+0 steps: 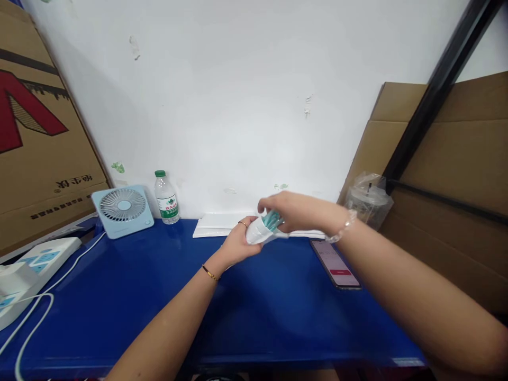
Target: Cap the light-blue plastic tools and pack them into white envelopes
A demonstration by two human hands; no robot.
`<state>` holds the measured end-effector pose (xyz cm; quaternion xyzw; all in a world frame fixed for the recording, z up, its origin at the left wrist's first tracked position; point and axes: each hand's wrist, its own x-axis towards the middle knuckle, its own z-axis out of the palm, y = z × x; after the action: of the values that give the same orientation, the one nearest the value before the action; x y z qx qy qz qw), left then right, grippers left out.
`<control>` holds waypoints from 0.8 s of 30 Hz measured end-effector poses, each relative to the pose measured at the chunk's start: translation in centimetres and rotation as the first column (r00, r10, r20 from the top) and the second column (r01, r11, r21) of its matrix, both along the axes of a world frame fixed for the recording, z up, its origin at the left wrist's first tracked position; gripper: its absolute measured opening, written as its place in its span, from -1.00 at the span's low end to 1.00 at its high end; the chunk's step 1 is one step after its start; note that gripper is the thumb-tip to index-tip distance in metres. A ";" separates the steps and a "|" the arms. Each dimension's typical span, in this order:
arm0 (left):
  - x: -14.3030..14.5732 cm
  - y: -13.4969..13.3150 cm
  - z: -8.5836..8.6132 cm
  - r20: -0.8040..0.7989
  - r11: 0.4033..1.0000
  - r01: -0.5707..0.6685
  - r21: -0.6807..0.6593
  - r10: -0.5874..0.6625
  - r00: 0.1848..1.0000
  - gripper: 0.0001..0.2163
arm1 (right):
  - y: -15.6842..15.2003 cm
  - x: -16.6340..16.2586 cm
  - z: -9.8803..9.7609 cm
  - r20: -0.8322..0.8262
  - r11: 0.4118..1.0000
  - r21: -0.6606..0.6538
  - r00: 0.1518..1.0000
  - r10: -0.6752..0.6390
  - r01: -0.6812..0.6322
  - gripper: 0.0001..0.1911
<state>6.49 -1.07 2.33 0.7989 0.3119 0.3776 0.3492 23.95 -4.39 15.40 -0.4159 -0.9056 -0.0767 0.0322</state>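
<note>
Above the blue table, my left hand (238,244) is closed around a white sleeve-like wrapper (257,233). A bundle of thin teal pieces (271,219) sticks out of the wrapper's upper right end; their exact kind is too blurred to name. My right hand (286,209) reaches over from the right, its curled fingers at the exposed ends of the teal pieces. The fingertips are partly hidden, so whether they grip any piece is unclear. White sheets or flat packs (212,224) lie behind both hands against the wall.
On the left stand a light blue fan (124,210), a water bottle (166,200) and a white power strip (50,256) with cables. A phone (335,264) lies beneath my right forearm. A plastic-wrapped container (367,201) and cardboard (448,211) border the right side.
</note>
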 end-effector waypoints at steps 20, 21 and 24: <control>-4.2 -0.7 0.5 0.432 0.931 0.231 -0.282 -0.091 0.897 -0.58 | 1.5 -2.5 -1.3 -0.583 0.992 -0.020 0.808 0.090 -0.125 -0.70; -4.0 -0.7 0.5 0.434 0.937 0.208 -0.280 -0.070 0.898 -0.64 | 1.5 -2.6 -1.7 -0.560 0.994 0.078 0.821 0.112 -0.082 -0.72; -3.5 -0.4 0.4 0.433 0.962 0.131 -0.241 -0.014 0.901 -0.69 | 0.9 -3.0 -2.2 -0.318 0.966 0.247 0.935 0.155 -0.076 -0.71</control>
<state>2.95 -1.51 2.68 0.6541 0.2452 0.4851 0.5260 20.96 -3.45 13.18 -0.3618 -0.8948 -0.1077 0.2382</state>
